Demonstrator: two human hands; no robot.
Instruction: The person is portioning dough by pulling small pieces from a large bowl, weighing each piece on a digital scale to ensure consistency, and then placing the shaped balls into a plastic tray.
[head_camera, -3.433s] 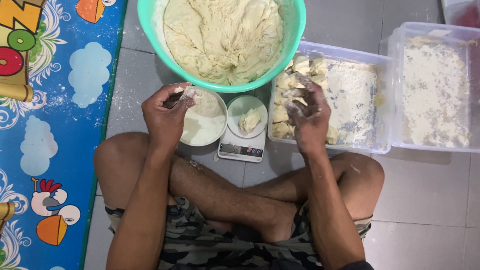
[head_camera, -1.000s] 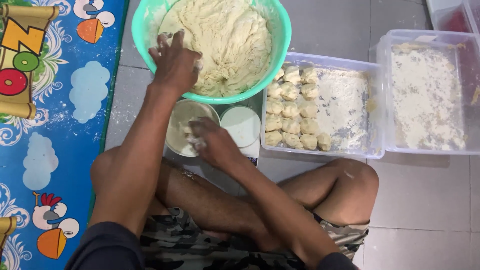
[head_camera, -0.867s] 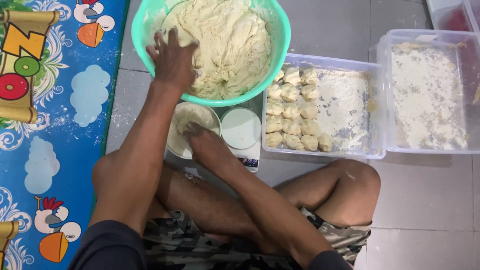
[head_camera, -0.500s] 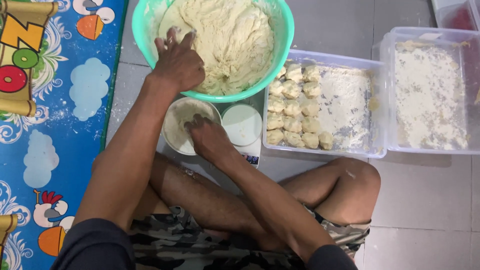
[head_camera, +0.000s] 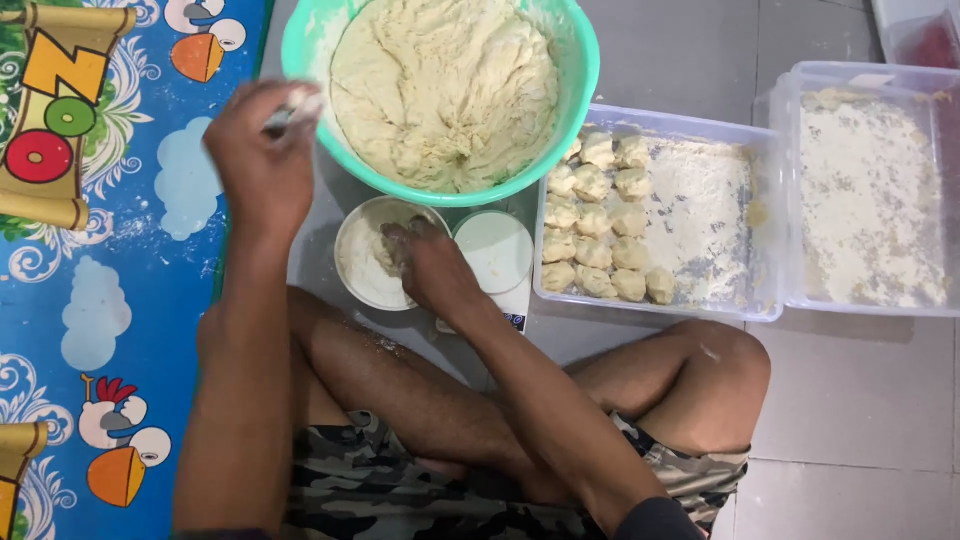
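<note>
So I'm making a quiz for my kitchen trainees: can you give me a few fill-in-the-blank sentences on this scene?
The dough fills a big ____ bowl.
The right hand dips into the small ____ bowl of flour.
The dough pieces lie in the clear tray on its ____ side.
The left hand is raised over the bowl's ____ rim.

Missing words: green; white; left; left

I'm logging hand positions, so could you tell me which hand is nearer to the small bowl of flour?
The right hand: its fingers reach into the small bowl of flour. The left hand is raised up and to the left of it, beside the green basin's rim.
</note>
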